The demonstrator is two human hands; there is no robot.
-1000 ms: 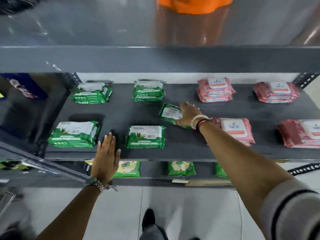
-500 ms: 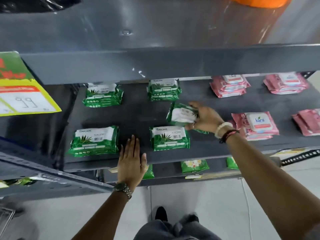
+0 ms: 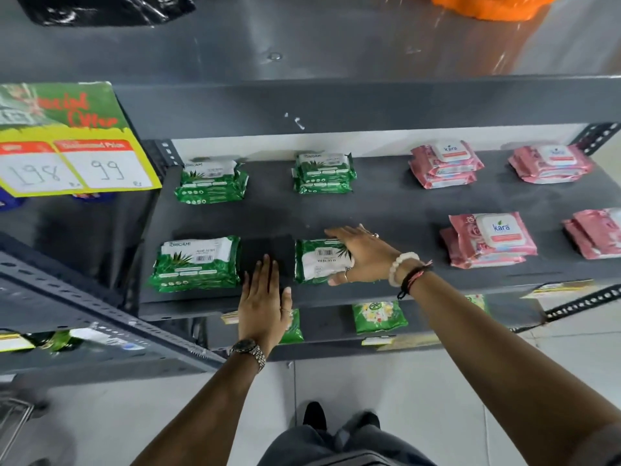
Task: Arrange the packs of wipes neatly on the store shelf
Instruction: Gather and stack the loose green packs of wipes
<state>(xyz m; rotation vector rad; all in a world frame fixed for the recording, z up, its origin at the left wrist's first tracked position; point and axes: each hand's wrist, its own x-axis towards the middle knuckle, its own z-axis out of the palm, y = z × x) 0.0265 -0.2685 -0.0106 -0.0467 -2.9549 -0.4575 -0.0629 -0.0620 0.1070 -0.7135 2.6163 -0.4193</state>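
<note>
On the dark grey shelf (image 3: pixel 386 210), green packs of wipes lie on the left half and pink packs on the right. My right hand (image 3: pixel 366 257) spans a green pack (image 3: pixel 317 264) in the front middle, fingers over its far edge and thumb at its near edge. This pack lies turned, white label up, on another green pack. My left hand (image 3: pixel 263 307) rests flat and empty on the shelf's front edge, between that stack and the front-left green pack (image 3: pixel 196 264). Two more green packs (image 3: pixel 211 183) (image 3: pixel 324 173) sit at the back. Pink stacks (image 3: pixel 445 164) (image 3: pixel 490 238) lie to the right.
The upper shelf's grey lip (image 3: pixel 336 102) overhangs the back row. A yellow and green price sign (image 3: pixel 74 142) hangs at the left. A neighbouring rack's rail (image 3: pixel 100 317) juts in low left. Green packets (image 3: pixel 378 316) sit on the lower shelf. More pink packs (image 3: pixel 551 163) (image 3: pixel 596 232) lie far right.
My right hand carried the loose green pack from mid-shelf toward me and set it on the front-middle pack. The left hand stayed at the front edge. The view shifted right and closer.
</note>
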